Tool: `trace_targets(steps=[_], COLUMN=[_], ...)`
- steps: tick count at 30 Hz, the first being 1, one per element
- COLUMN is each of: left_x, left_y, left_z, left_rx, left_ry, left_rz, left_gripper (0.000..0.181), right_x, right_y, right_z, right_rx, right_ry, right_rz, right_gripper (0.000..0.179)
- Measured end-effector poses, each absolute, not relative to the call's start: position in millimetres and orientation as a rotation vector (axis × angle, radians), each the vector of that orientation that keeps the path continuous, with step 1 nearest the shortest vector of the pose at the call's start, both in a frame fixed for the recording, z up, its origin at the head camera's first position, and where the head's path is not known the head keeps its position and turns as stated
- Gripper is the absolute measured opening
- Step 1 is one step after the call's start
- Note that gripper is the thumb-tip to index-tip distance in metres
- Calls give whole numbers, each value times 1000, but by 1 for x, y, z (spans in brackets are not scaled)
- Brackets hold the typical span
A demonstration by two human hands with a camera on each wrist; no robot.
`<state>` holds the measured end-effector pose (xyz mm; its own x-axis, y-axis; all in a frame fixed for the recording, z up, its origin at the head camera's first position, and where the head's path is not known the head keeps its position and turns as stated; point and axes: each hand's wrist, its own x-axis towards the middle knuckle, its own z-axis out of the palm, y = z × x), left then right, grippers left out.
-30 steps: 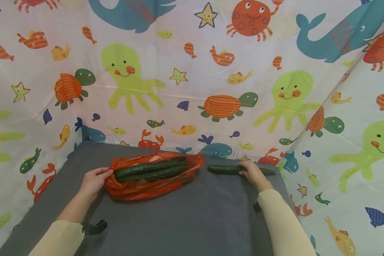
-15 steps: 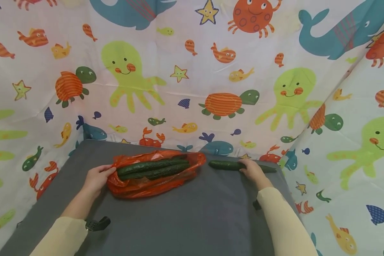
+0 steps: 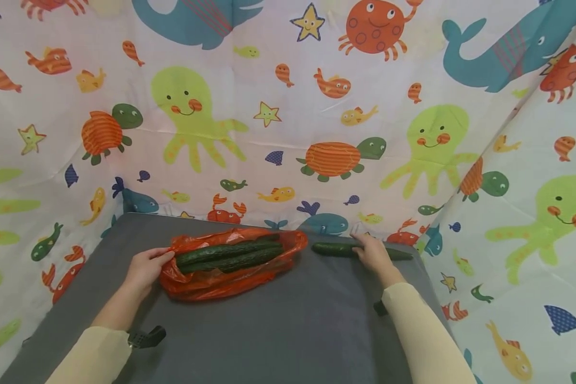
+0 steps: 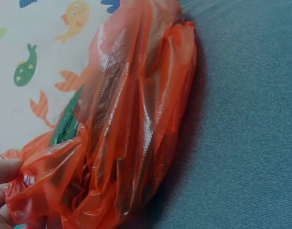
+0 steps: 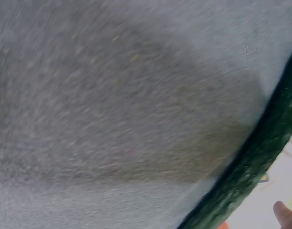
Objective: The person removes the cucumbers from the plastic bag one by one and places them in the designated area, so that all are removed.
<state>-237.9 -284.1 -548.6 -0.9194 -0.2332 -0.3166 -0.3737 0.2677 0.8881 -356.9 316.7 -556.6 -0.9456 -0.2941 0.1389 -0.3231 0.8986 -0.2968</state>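
Keep left hand (image 3: 143, 271) pinching left end of crinkled orange plastic bag (image 3: 216, 288), steadying long dark-green cucumbers (image 3: 221, 250) inside, far side, left-centre of grey cloth-covered counter (image 3: 269, 341). Move right hand (image 3: 375, 258) lightly, fingers loosely spread over lone slender green cucumber (image 3: 333, 249) at far right, to avoid rolling it; can't tell if touching. Versus earlier: fingers extended and lifted at right, no longer curled on cucumber; same pinch at left.

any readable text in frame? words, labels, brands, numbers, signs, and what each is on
None readable.
Orange bag: no lettering on the sides that show.
Loose cucumber: no sticker or label visible.
Printed backdrop: cartoon sea animals and stars, no words.
Black device at the left wrist: too small to tell whether it carries any marking.
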Motion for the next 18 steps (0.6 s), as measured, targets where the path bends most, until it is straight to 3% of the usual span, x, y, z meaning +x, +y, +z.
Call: trace_targets(steps=[18], left_x=[-235], left_y=[-285], left_z=[-553], left_rx=[-596], left_ry=[2390], left_rz=[1721], left_gripper=[63], right_x=[-345], right_y=[268], right_z=[-511], right_rx=[470], right_ry=[-2832], right_rz=[743], right_gripper=[51])
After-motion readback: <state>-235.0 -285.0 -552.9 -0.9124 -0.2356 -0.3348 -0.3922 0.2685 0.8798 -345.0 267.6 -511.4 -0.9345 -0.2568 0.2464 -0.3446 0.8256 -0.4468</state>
